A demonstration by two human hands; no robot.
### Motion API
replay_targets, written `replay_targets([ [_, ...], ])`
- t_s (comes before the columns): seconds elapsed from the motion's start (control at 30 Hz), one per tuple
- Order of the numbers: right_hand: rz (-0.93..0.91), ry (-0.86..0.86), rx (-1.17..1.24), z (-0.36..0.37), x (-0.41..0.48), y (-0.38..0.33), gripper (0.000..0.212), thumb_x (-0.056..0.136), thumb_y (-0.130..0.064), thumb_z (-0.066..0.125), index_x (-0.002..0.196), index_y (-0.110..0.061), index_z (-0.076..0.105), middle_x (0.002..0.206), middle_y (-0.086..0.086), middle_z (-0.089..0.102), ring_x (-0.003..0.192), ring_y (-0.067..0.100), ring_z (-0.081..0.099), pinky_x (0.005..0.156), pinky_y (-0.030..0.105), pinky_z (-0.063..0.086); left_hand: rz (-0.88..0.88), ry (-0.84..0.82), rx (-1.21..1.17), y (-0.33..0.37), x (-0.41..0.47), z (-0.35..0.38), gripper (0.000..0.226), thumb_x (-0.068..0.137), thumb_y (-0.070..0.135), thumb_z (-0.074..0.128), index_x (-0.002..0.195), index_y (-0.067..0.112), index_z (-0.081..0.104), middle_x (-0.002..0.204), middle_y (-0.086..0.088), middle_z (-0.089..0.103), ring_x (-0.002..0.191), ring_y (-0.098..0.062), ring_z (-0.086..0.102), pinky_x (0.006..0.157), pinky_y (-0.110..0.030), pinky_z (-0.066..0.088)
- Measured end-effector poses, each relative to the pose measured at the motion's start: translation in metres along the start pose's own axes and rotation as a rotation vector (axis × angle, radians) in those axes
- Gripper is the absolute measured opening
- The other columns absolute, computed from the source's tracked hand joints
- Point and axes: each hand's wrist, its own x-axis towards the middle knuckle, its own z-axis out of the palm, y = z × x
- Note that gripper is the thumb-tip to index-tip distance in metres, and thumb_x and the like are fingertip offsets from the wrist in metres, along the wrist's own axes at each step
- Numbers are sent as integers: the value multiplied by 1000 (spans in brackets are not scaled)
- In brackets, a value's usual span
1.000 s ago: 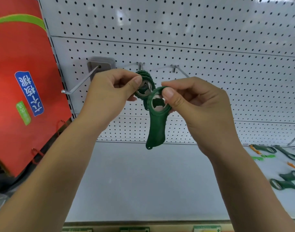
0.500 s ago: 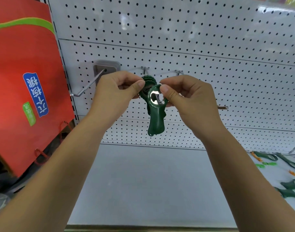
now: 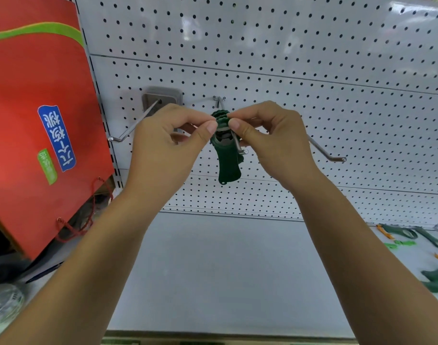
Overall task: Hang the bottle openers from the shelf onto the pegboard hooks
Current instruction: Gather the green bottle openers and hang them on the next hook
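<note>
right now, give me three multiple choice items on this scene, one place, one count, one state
1. Where do the spare openers lie? A) at the far right of the shelf B) in a basket C) in a drawer
2. How many metal hooks stick out of the pegboard? A) one B) three C) five
3. What state is the dark green opener in? A) flat on the shelf B) falling C) on the middle hook, pinched by left hand and right hand
Key: 1 A, green shapes lie at the right edge; 2 B, one either side of the hands, one between; 3 C, the rod passes through its ring.
</note>
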Motion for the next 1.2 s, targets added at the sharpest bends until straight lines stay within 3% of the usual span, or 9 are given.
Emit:
replay_targets([
  [0.1, -18, -11, -53, -2, -1, 0, 12, 93, -10, 71, 103, -16, 77, 108, 10, 71, 97, 20, 68, 71, 20, 60, 22, -11, 25, -3, -7, 3, 10, 92, 24, 73, 94, 34, 75, 92, 15, 66, 86, -16, 66, 79, -46, 57],
  [0.2, -10, 3, -84, -7, -7, -1, 17, 96, -13, 67, 110, -19, 76, 108, 1, 70, 97, 13, 68, 78, 25, 61, 26, -10, 43, -6, -13, 5, 8, 92, 26, 73, 95, 33, 75, 93, 15, 65, 83, -21, 66, 78, -50, 55],
  [0.27, -5, 37, -112, -10, -17, -1, 19, 97, -19, 66, 114, -27, 73, 107, -7, 69, 98, 6, 67, 84, 25, 59, 60, 7, 89, -6, -20, 7, 7, 93, 25, 72, 97, 30, 75, 96, 13, 67, 87, -18, 64, 78, -46, 54],
  [0.37, -29, 71, -137, -15, -41, 5, 22, 99, -22, 65, 120, -23, 69, 112, -7, 68, 102, 0, 64, 85, 13, 53, 125, 79, 200, -10, -35, 13, 12, 96, 24, 69, 106, 22, 74, 107, 5, 68, 93, -18, 63, 82, -34, 53],
  [0.47, -109, 17, -313, -23, -67, 28, 32, 99, -28, 64, 129, -18, 65, 124, -5, 66, 112, 5, 62, 95, 21, 52, 153, 84, 361, -28, -56, 22, 24, 98, 25, 66, 118, 13, 72, 120, -3, 67, 114, -18, 60, 98, -21, 44],
  [0.6, -71, -148, -562, -39, -101, 75, 46, 97, -41, 63, 139, -22, 58, 142, -7, 58, 134, 11, 50, 110, 30, 43, 224, -11, 588, -61, -93, 40, 31, 98, 24, 63, 121, 4, 70, 127, -12, 67, 120, -30, 59, 108, -31, 41],
  [0.73, 58, -267, -666, -63, -136, 121, 51, 95, -45, 62, 141, -23, 56, 149, -5, 53, 140, 15, 45, 111, 38, 44, 38, -187, 686, -83, -134, 65, 41, 97, 33, 59, 129, 8, 66, 139, -8, 61, 130, -28, 54, 109, -45, 43],
  [0.97, 339, -330, -731, -131, -199, 185, 51, 96, -45, 61, 141, -21, 57, 151, -5, 50, 140, 17, 42, 111, 36, 40, -198, -537, 729, -85, -187, 130, 50, 102, 43, 49, 144, 16, 53, 160, 1, 39, 147, -21, 34, 120, -39, 25],
  [1.2, 551, -201, -739, -228, -259, 241, 44, 96, -36, 64, 134, -15, 62, 145, 3, 57, 138, 24, 46, 108, 37, 41, -199, -774, 682, -69, -216, 237, 54, 103, 47, 43, 151, 22, 42, 166, 4, 27, 153, -17, 22, 124, -37, 17],
])
